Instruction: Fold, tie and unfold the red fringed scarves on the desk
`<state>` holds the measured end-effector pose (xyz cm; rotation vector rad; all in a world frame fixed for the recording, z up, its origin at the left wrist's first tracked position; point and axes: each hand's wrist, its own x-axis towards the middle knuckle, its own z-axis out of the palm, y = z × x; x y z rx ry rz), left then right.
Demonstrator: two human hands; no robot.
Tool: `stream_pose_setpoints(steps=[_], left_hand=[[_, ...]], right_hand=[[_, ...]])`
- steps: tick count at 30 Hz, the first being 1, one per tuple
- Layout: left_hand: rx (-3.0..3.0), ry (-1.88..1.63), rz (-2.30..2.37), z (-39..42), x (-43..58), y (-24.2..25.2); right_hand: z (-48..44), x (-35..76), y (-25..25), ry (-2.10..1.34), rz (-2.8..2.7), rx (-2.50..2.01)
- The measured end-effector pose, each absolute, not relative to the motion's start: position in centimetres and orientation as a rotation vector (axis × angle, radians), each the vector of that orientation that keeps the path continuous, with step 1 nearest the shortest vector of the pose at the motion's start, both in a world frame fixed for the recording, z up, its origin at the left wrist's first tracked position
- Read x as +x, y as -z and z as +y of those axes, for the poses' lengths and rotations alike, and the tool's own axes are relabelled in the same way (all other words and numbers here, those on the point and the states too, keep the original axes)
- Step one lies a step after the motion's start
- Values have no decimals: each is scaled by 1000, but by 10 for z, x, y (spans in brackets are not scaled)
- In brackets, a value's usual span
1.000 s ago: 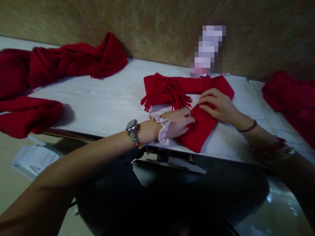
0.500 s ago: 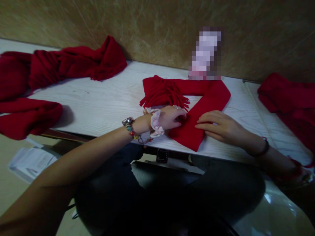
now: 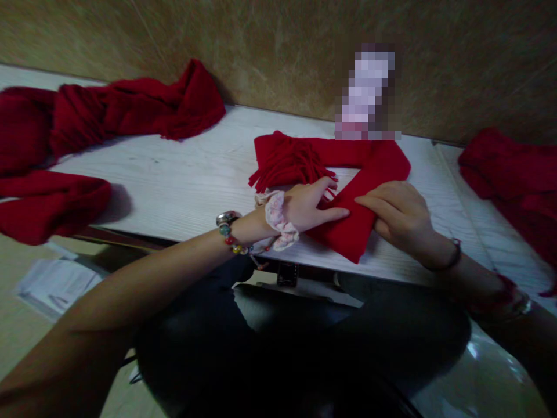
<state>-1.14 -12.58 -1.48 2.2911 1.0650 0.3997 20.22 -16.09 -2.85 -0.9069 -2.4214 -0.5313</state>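
Right of centre, the red scarf's (image 3: 378, 168) front length slants to the lower left. The left hand (image 3: 307, 207) spreads over it, thumb rightward; the right hand (image 3: 402, 215) curls at its edge, whether pinching I cannot tell.

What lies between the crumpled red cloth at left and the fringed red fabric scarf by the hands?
In the head view, bare white wood-grained tabletop lies between the crumpled cloth and the scarf.

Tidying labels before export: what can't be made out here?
Head view:
Fringed red cloth: part covered by the left grip.
Right grip: whether it pinches that cloth; its own bulk hides this.
Pixelated object: mosaic masks its details.
Red cloth at left, red cloth at right: cut off by picture edges.
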Motion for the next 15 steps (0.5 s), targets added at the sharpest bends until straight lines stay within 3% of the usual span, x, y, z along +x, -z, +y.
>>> stream_pose_setpoints(steps=[7,15], left_hand=[[1890,-462,1079,-114,-9,20],[1376,-575,974,-115,-6,14]], right_hand=[[-159,206,28,677,-2318,-740],[-158,209,26,547,-2494,-778]])
